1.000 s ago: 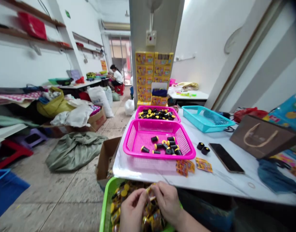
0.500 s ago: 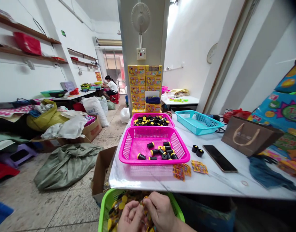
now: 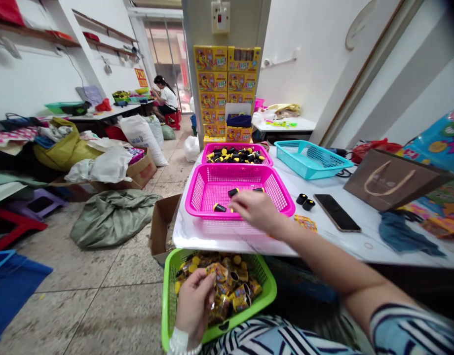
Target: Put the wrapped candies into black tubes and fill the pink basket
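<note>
My left hand (image 3: 194, 301) is closed over the green basket (image 3: 168, 301), its thumb and fingers pinching an orange-and-yellow printed wrapper (image 3: 217, 272). Inside that basket lie many small containers with yellow caps, some wrapped in printed film (image 3: 242, 298). My right hand (image 3: 257, 211) reaches over the front rim of the near pink basket (image 3: 192, 195). Its fingers are bent together and slightly blurred; what they pinch, if anything, is hidden. Close to its fingertips are small black cylinders with yellow ends (image 3: 220, 208), and the hand covers part of the basket's contents.
Behind stands another pink basket (image 3: 205, 157) with black-and-yellow pieces. A turquoise basket (image 3: 308, 170), two black cylinders (image 3: 307, 204), a phone (image 3: 337, 212) and a paper bag (image 3: 390, 180) occupy the table's right. Yellow boxes (image 3: 212, 81) are stacked behind. A seated person (image 3: 167, 96) works far off.
My right hand has left the green basket and moved up over the near pink basket. My left hand stays low, now apart from it with a wrapper showing. The view has tilted downward.
</note>
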### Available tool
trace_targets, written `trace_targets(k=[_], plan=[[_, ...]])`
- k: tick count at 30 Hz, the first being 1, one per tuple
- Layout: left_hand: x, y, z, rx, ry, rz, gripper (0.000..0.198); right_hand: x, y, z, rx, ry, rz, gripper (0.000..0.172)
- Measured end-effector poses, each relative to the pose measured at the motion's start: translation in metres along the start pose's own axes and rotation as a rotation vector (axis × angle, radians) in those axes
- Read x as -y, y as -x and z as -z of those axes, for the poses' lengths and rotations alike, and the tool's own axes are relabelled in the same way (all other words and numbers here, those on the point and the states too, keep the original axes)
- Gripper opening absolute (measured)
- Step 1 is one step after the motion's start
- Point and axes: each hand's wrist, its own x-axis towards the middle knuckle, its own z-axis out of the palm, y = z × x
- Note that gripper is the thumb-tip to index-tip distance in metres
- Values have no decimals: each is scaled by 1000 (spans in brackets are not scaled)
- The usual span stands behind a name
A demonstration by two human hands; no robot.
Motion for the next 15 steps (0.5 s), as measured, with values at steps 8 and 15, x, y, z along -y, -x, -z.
trace_targets(k=[8,15], plan=[[-38,-17,-12,180,236,158,34,-89,-95,-40,376,50,-40,20],[-36,-22,-3,188,351,164,32,-42,-62,21,185,-203,80,28]])
